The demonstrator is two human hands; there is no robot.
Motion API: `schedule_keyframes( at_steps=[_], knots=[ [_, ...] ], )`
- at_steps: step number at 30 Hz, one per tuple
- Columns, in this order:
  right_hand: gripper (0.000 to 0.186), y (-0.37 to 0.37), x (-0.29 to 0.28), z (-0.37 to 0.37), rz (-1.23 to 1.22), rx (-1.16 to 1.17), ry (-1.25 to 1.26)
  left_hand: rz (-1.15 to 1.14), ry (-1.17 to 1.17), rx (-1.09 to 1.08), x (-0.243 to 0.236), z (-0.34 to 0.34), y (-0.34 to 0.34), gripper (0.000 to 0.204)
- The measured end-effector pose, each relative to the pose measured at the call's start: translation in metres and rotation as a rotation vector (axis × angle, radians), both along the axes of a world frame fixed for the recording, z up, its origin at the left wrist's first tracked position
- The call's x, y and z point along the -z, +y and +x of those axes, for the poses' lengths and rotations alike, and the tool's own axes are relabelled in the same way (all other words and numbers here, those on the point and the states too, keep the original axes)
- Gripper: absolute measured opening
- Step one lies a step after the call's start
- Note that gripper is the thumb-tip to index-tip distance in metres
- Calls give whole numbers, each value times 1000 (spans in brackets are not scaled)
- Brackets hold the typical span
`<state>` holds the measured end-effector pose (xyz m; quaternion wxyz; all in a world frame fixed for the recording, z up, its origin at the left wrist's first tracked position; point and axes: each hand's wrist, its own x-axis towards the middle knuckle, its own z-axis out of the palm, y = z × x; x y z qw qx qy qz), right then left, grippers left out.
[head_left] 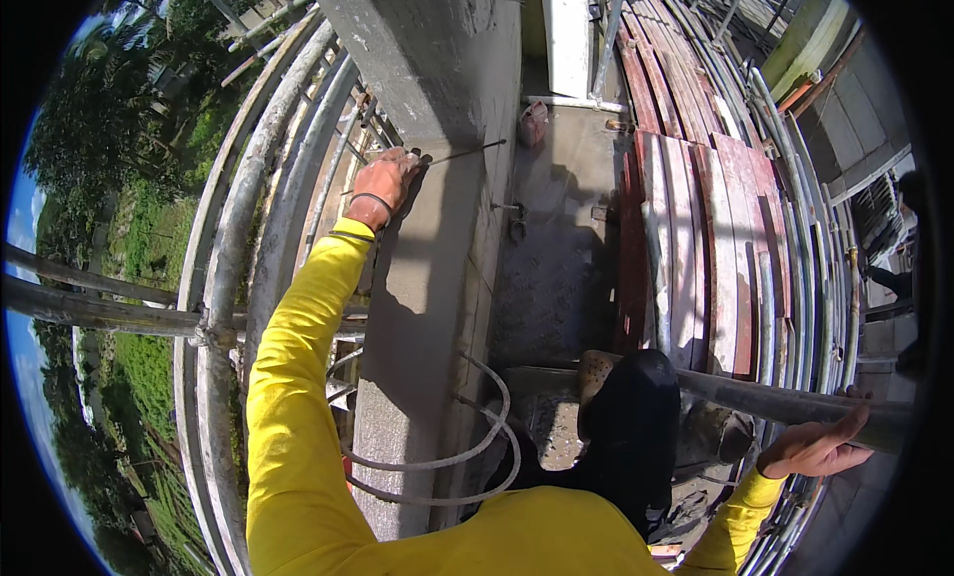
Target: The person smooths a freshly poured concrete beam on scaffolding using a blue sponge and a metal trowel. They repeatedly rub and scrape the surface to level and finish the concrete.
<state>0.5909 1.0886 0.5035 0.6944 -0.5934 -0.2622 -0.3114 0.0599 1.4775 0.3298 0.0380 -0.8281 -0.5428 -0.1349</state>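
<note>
My left hand [388, 181] is closed at the outer edge of a concrete ledge [415, 263], close to the foot of a concrete column [417, 59]. What its fingers hold, if anything, is hidden. A thin dark rod [465, 153] runs from beside these fingers across the ledge; I cannot tell whether they grip it. Over on the right, my right hand [817, 447] has its fingers stretched out, with the thumb raised. It is beside a grey metal pipe [765, 397]; whether it touches the pipe is unclear.
Two bent bars [512, 437] loop out from the ledge near my body. Scaffold pipes [224, 208] stand along the left, with greenery below. Reddish planks [715, 228] lie to the right of the wet-looking concrete floor [552, 278]. A pinkish bag [535, 124] sits farther back.
</note>
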Motion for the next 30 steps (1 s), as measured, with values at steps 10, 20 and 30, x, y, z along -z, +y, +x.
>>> schedule_keyframes(
  at_steps=[10,20,30],
  knots=[
    [28,-35,17,43,-137,-139,-253,-205,-149,135,-46,-10,-37,12],
    [28,-32,29,67,-182,-187,-357,-200,-71,28,-28,-12,-32,16],
    [23,-58,56,100,-207,-268,-398,-415,-274,136,-95,-55,-153,6]
  ],
)
